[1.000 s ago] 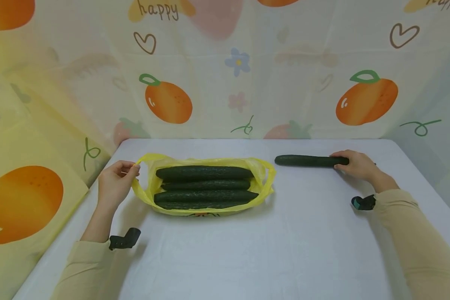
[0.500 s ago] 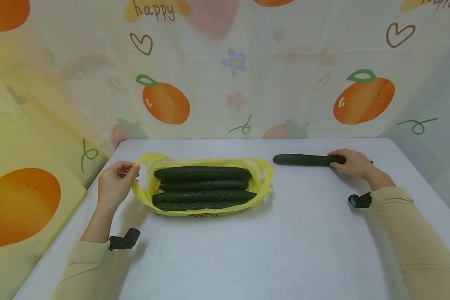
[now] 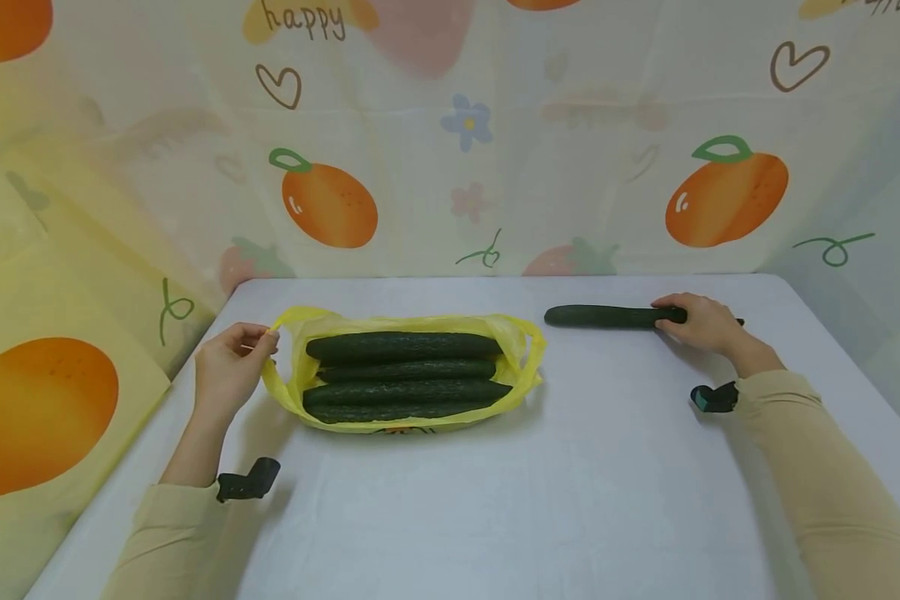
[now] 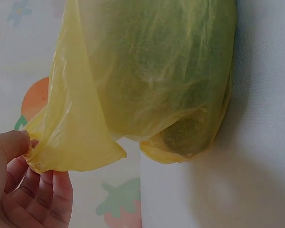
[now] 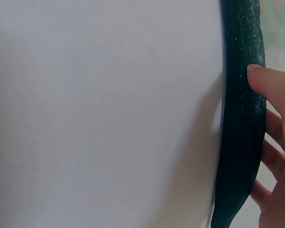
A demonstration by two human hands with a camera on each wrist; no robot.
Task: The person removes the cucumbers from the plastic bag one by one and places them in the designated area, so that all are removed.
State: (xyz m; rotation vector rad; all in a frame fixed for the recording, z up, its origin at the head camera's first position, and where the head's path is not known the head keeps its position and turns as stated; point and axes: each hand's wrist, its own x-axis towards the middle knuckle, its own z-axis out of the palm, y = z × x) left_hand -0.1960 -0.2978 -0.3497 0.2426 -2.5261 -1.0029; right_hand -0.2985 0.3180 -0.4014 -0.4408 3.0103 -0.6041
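A yellow plastic bag [image 3: 291, 398] stands on the table left of the middle, its mouth spread and facing up. Several dark green cucumbers [image 3: 405, 346] lie side by side inside it, lengthwise. My left hand [image 3: 228, 367] pinches the bag's left handle between thumb and fingers, pulling it outward; in the left wrist view the handle plastic [image 4: 78, 118] bunches at the fingertips. Over at the back right, my right hand [image 3: 697, 323] grips one more cucumber [image 3: 600, 317] near its right end. The right wrist view shows the thumb across this cucumber [image 5: 242, 118], with the other fingers behind it.
A white cloth covers the table [image 3: 495, 508]. Behind it hangs a curtain [image 3: 412, 208] printed with oranges, hearts and flowers, and more of it runs down the left side. Dark wrist cameras [image 3: 249, 479] sit at both sleeves.
The head view has shifted slightly, sliding the scene a little to the left. Both hands keep their holds on the bag handle and the cucumber.
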